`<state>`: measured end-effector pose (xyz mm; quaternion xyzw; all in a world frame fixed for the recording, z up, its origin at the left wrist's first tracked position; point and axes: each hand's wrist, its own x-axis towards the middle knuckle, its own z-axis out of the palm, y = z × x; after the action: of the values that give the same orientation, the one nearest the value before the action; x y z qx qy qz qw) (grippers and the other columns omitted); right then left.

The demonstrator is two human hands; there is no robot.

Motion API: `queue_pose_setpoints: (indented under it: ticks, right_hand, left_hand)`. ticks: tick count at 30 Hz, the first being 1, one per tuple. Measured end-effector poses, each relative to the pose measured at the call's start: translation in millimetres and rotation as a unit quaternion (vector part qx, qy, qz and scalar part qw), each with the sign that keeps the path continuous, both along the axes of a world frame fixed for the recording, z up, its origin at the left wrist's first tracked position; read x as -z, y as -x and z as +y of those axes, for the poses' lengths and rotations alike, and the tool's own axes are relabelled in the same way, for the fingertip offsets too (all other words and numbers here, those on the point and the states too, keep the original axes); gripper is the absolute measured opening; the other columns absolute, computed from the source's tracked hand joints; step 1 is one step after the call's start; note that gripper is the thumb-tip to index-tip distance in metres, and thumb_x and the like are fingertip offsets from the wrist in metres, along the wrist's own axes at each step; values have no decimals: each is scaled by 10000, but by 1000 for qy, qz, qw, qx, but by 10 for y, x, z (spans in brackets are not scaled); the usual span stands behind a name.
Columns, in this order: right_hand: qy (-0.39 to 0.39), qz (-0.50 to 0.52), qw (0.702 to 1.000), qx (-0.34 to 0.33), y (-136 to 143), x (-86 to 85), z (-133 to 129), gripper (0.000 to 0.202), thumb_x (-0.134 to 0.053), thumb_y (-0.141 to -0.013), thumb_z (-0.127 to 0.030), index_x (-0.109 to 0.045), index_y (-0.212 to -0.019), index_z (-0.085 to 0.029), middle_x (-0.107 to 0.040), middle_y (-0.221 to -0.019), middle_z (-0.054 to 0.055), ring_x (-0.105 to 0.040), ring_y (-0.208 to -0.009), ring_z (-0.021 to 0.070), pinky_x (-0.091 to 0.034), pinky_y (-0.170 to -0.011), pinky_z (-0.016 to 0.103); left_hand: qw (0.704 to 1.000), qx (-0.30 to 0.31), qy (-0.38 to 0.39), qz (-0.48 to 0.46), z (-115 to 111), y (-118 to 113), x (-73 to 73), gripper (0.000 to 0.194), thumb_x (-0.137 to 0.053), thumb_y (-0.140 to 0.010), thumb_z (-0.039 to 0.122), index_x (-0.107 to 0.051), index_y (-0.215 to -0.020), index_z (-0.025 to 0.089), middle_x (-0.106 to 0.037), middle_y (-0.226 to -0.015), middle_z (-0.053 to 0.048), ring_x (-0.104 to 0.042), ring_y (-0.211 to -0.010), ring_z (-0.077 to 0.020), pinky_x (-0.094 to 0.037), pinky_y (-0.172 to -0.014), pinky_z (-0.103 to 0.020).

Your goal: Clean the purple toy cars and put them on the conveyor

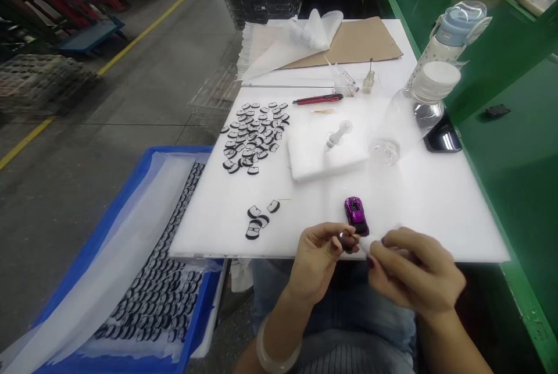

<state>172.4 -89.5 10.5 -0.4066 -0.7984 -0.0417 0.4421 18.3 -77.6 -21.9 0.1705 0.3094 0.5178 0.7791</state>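
Head view, nearest first: the left hand (316,260) pinches a dark piece (347,240) between thumb and fingers at the near edge of the table (436,208). That grip worries me most, since the piece is small and looks glossy; a slightly loose pinch could let it drop into the lap (272,284). The right hand (418,269) pinches something white (365,241) close to the piece. Blur keeps me from telling what it is, or whether the two touch. Too hard a push there could, I judge, twist the piece out of the left hand.

Just beyond the left hand lies the purple car (356,214), on the table. With both hands so near, a knuckle swinging forward could shove it or mark its paint.

Off to the left, a few loose pieces (257,223) overlap, so dragging one out might scuff its neighbour. The pile (255,135) behind them carries the same risk.

Farther out, a careless right forearm could topple the clear bottle (401,121) onto the phone (444,138). Past the pad (305,159), I can't tell whether the knife's (318,99) blade is out; a blind reach might cut. Farthest, snagging the stick in the vial (368,83) could tip it.
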Motion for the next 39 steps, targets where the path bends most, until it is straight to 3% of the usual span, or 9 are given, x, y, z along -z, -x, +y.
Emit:
queue_pose_setpoints:
  ticks: [3, 11, 17, 26, 30, 34, 39]
  right_hand:
    - [7, 1, 1000, 13, 2, -55, 2, 81, -639, -874, -106, -658, -921, -169, -553, -790, 28, -527, -588, 105, -453, -495, 244]
    - [-13, -8, 999, -45, 58, -15, 37, 122, -564, -864, -92, -653, -938, -132, -559, -746, 30, -546, -601, 126, -499, -537, 268]
    - [-5, -10, 1000, 19, -127, -66, 61, 120, -624, -844, -56, -642, -902, -160, -560, -782, 25, -461, -542, 84, -408, -454, 234]
    - [32, 46, 998, -11, 147, 17, 82, 100, -587, -913, -99, -649, -975, -148, -550, -851, 36, -444, -560, 67, -416, -482, 215]
    - [58, 13, 998, -36, 75, -44, 18, 92, -562, -908, -98, -643, -919, -140, -559, -837, 38, -472, -579, 76, -424, -511, 226]
    - [56, -5, 998, 0, 21, -107, -16, 88, -584, -898, -93, -651, -908, -149, -559, -788, 22, -494, -582, 82, -430, -514, 218]
    - [60, -3, 998, -21, 115, -64, -2, 119, -561, -928, -113, -665, -980, -135, -600, -826, 40, -542, -601, 91, -458, -525, 227]
  left_hand:
    - [1000, -4, 6, -1, 13, -6, -4, 310, -953, -536, 373, -808, -741, 191, -731, -665, -31, -662, -617, -105, -561, -615, -176]
    - [1000, 5, -4, -2, -6, -27, 1, 302, -940, -566, 384, -805, -763, 199, -754, -715, -30, -685, -680, -107, -559, -688, -172]
    - [1000, 4, -18, 6, -6, -20, 28, 268, -916, -614, 390, -807, -783, 213, -742, -691, -31, -692, -688, -121, -568, -652, -178]
    - [1000, 3, -9, 7, -3, -23, -1, 221, -923, -620, 332, -804, -753, 203, -721, -655, -6, -633, -607, -68, -532, -635, -137]
    - [1000, -13, 4, 23, -1, -21, 3, 273, -931, -588, 375, -806, -750, 195, -733, -697, -23, -651, -649, -85, -534, -642, -140]
    - [999, -11, 8, 29, 10, -21, 0, 313, -962, -517, 351, -806, -739, 197, -720, -665, -23, -650, -624, -102, -556, -619, -169]
    - [999, -9, 5, 41, 8, -28, -25, 286, -927, -592, 398, -805, -762, 204, -734, -704, -23, -653, -624, -91, -554, -632, -163]
